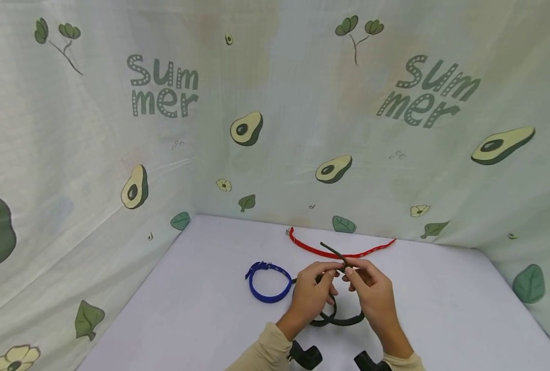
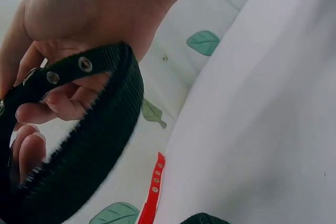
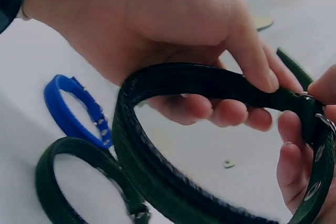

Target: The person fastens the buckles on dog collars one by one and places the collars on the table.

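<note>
My left hand [image 1: 313,288] and right hand [image 1: 370,289] both pinch the green collar [image 3: 173,129]; I keep the strap tip aligned with the buckle [image 3: 310,109].

Four collars lie in the scene: one red collar [image 1: 340,251] opened flat at the far side, one blue collar [image 1: 269,281] buckled at left, and two dark green collars, one held [image 3: 210,145], one on the table [image 3: 63,182].

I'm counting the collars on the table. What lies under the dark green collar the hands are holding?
Under the held dark green collar lies a second dark green collar, buckled into a loop on the white table. Left hand and right hand cover part of it.
</note>
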`<state>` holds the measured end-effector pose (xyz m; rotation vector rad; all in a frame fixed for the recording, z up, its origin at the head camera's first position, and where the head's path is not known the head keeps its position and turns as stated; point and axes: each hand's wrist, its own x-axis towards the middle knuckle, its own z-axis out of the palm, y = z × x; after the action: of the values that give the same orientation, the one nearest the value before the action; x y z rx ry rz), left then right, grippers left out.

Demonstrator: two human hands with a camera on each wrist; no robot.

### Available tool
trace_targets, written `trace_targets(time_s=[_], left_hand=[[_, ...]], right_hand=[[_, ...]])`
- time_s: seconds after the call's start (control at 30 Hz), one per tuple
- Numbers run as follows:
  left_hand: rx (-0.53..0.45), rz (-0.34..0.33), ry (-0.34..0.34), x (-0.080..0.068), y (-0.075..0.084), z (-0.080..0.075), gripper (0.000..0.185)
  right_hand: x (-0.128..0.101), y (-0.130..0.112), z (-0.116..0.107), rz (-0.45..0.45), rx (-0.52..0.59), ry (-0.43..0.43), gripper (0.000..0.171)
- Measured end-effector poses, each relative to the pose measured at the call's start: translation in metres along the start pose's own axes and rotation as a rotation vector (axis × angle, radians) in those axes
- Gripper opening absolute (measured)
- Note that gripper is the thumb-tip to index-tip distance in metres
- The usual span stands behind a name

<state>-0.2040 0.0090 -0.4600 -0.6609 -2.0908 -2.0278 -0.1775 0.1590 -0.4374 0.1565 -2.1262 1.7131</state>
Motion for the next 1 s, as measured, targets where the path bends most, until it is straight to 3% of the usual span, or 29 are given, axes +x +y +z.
trace_targets(time_s=[0.17, 0.33, 0.5, 0.87, 1.0], left_hand=[[-0.035, -0.068, -0.018, -0.002, 0.004, -0.001, 0.022], [-0.012, -0.038, -0.037, 0.0, 0.01, -0.004, 0.023], [0.025, -0.001, -0.051, 0.001, 0.016, -0.004, 0.023], [-0.04, -0.038, -0.068, 0.005, 0.012, -0.013, 0.026], [-0.047, -0.053, -0.074, 0.006, 0.013, -0.016, 0.026]], right_hand=[[0.0, -0.003, -0.006, -0.118, -0.037, -0.063, 0.026], [0.001, -0.003, -0.013, -0.196, -0.051, -0.112, 0.03], [0.002, -0.003, -0.017, -0.196, -0.08, -0.098, 0.028], [0.003, 0.0, -0.017, -0.09, -0.116, -0.159, 0.025], [0.002, 0.004, -0.016, -0.126, -0.156, -0.162, 0.025]])
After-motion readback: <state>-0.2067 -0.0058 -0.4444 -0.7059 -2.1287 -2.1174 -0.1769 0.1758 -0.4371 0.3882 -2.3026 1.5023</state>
